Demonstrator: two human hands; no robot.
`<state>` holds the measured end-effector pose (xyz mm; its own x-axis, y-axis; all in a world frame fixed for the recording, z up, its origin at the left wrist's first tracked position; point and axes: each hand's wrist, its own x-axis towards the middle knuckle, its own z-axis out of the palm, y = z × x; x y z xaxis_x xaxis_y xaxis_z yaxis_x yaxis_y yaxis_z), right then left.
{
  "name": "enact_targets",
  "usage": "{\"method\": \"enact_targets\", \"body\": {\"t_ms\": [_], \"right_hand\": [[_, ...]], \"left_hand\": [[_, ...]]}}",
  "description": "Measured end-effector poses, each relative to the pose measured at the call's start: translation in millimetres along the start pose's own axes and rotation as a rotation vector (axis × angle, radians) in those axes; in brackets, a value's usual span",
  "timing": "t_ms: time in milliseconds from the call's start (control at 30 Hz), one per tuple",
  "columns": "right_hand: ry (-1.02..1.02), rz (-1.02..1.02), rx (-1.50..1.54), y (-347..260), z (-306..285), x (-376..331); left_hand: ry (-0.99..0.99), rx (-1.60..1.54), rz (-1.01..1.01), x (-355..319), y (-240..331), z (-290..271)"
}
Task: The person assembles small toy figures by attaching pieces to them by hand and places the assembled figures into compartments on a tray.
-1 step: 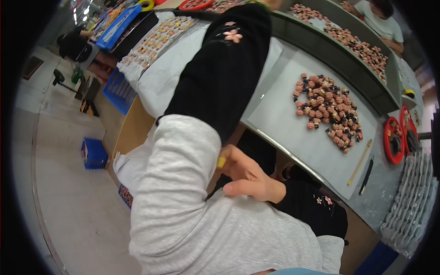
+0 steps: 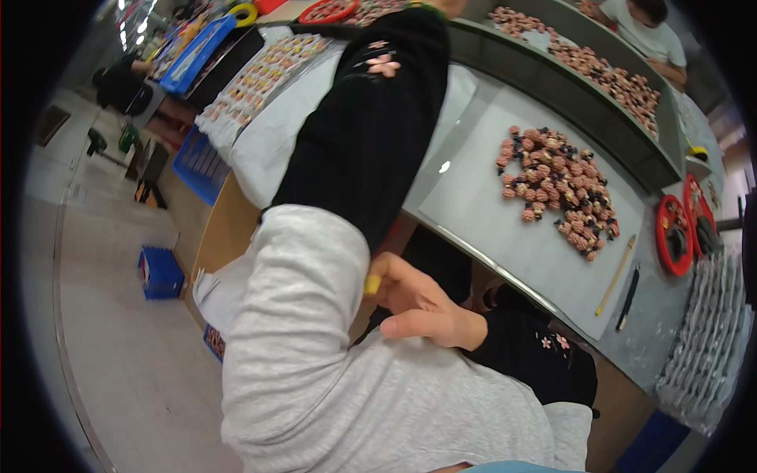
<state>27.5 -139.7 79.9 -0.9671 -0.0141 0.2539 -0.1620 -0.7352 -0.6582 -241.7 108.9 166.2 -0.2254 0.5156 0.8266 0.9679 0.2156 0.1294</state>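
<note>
My left arm reaches forward in a grey sleeve and a black oversleeve with pink flowers. Only a sliver of my left hand shows at the top edge; its fingers are out of view. My right hand is beside the grey sleeve at my left elbow, thumb apart from the fingers. Its fingers are bent, some hidden, and a yellow piece sits at one fingertip. On the worktable, to the right, lies a heap of small pink knobbly pieces with dark and cream parts.
A grey trough of similar pieces stands behind the heap. Right are a yellow stick, a black pen-like tool, red round trays and stacked clear trays. A filled white tray is left; another person sits opposite.
The view has shifted slightly, so the table and heap appear a little further left. My arms keep nearly the same pose, my right hand still by the left elbow.
</note>
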Motion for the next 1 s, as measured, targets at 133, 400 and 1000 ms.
{"method": "enact_targets", "body": {"t_ms": [133, 400, 1000], "right_hand": [[0.004, -0.075, 0.092, -4.0, 6.5, -0.1], [0.088, -0.295, 0.059, 0.4, 14.6, -5.0], [0.206, -0.287, -0.312, -3.4, 22.1, -5.2]], "left_hand": [[-0.119, 0.09, 0.041, 9.3, -54.1, 0.6], [-0.015, 0.187, -0.069, -3.7, -106.6, 21.4], [-0.165, 0.242, -0.192, -25.0, -96.4, 19.4]]}}
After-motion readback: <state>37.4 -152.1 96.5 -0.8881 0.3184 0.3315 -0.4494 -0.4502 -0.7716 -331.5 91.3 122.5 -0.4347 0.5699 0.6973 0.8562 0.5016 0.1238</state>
